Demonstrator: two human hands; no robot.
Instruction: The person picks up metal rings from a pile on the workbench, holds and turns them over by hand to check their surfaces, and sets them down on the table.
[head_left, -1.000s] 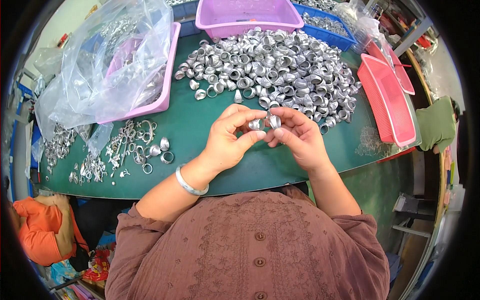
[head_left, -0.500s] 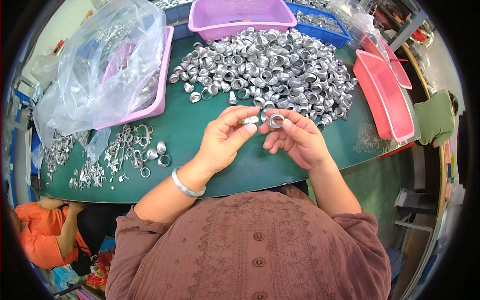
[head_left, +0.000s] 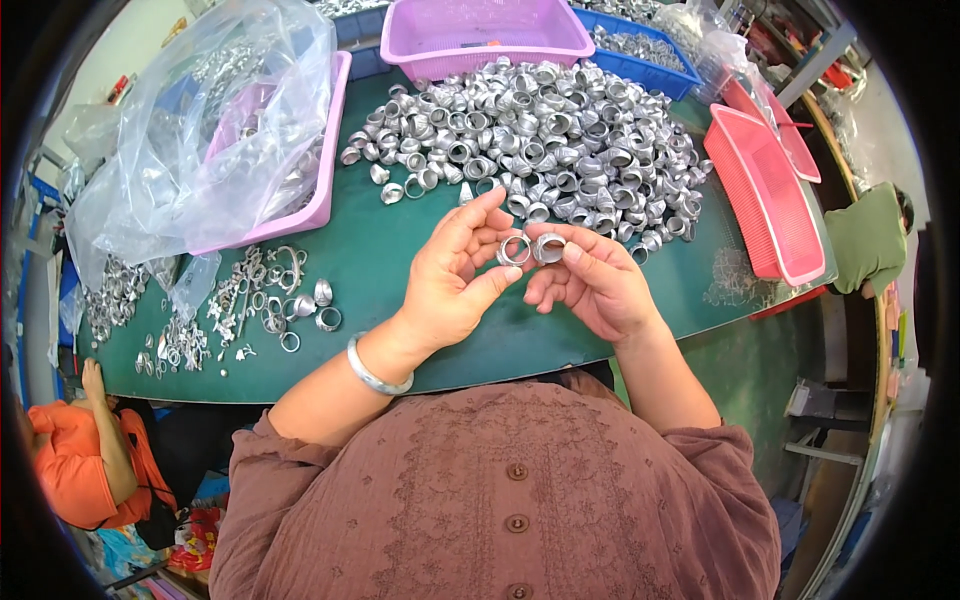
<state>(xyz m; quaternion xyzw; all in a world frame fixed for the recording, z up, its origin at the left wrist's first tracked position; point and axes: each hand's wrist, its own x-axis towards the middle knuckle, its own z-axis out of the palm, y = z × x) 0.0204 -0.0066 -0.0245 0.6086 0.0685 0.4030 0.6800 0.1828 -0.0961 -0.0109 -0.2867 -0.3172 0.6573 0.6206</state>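
Note:
My left hand (head_left: 452, 268) pinches a silver-coloured ring (head_left: 514, 251) between thumb and fingers, its round opening turned toward me. Close beside it, my right hand (head_left: 597, 280) grips a second, wider ring (head_left: 548, 249) at thumb and forefinger. The two rings are almost side by side; I cannot tell whether they touch. Both hands are raised over the near part of the green table (head_left: 400, 225). Just beyond them spreads a large heap of similar metal rings (head_left: 560, 140).
Left stands a purple basket (head_left: 325, 160) under a clear plastic bag (head_left: 150, 130), with small jewellery pieces (head_left: 265, 300) nearer me. Another purple basket (head_left: 490, 65) and a blue tray (head_left: 650, 75) are behind the heap. A red basket (head_left: 765, 195) is right. Two people are nearby.
The ring in my left hand has turned from edge-on to showing its opening, and those fingers have opened out somewhat. At far left, the person in orange has moved an arm.

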